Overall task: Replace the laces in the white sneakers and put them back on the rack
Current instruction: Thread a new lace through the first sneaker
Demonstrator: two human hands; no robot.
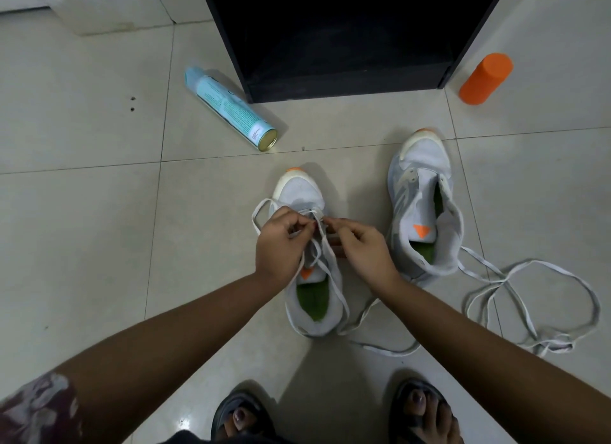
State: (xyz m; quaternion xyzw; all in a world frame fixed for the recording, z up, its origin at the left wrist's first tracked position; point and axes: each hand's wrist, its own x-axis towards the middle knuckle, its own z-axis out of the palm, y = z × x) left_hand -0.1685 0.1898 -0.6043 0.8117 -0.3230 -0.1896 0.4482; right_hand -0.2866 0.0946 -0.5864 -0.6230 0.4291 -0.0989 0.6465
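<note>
We are working on the nearer white sneaker [301,190], standing on the tiled floor [82,228] in front of the black rack [347,63]; our left hand [281,245] and right hand [362,248] are meeting over its front eyelets, the fingers [299,218] of both curled in and pinching the white lace [334,269]; its free ends are trailing back over the green insole and onto the floor; we are judging that only the first rows near the toe are threaded, though the hands are hiding exactly how many; the second sneaker [421,166] is standing just to the right, its tongue bare and no lace showing in its eyelets; a loose lace [525,283] is lying in tangled loops beside its heel, and we cannot tell whether it is an old one or the new one waiting; so most of the work is lying ahead of us: finishing this shoe, lacing the other, and setting both back on the rack; a teal spray can [228,108] is lying on its side left of the rack, and an orange bottle [486,78] is standing to its right.
</note>
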